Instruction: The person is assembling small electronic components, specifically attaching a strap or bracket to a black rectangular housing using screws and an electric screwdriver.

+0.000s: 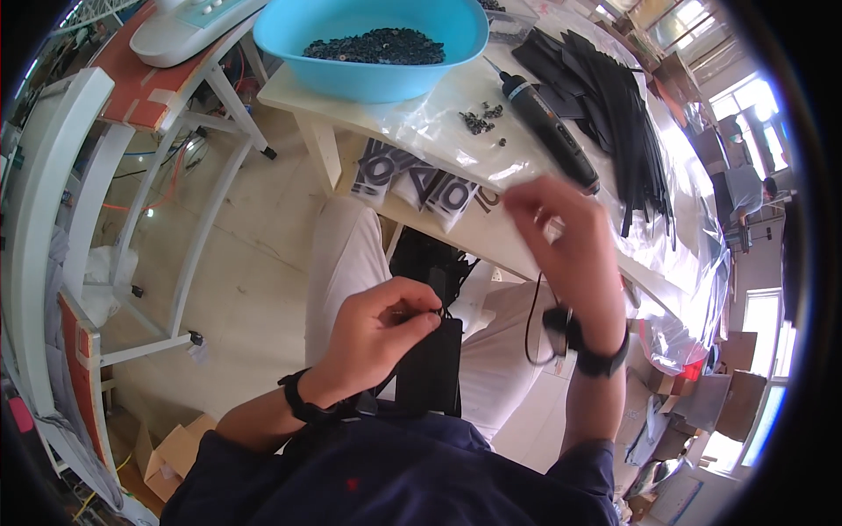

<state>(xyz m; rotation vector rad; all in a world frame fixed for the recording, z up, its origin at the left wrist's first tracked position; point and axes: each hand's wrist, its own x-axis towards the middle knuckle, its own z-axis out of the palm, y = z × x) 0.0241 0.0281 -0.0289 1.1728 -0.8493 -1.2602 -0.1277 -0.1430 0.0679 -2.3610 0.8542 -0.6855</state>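
Note:
Over my lap, my left hand (pixel 379 333) is closed in a pinch on what looks like a thin black cord, at the top of a flat black pouch (pixel 430 364). The pouch hangs between my thighs. Raised to the right, by the table's front edge, is my right hand (pixel 561 230); its fingers are curled but smeared by motion, so what they hold, if anything, is unclear. Beyond it a black electric screwdriver (pixel 551 130) lies on the plastic-covered table, beside a few small dark metal-like parts (pixel 478 121).
A light-blue basin (pixel 373 81) full of small black parts stands on the table (pixel 307 96). Long flat black strips (pixel 614 123) are piled at the right. Printed packets (pixel 421 184) sit below the table edge. A white-framed bench (pixel 210 228) stands left; an open carton (pixel 180 451) lies lower left.

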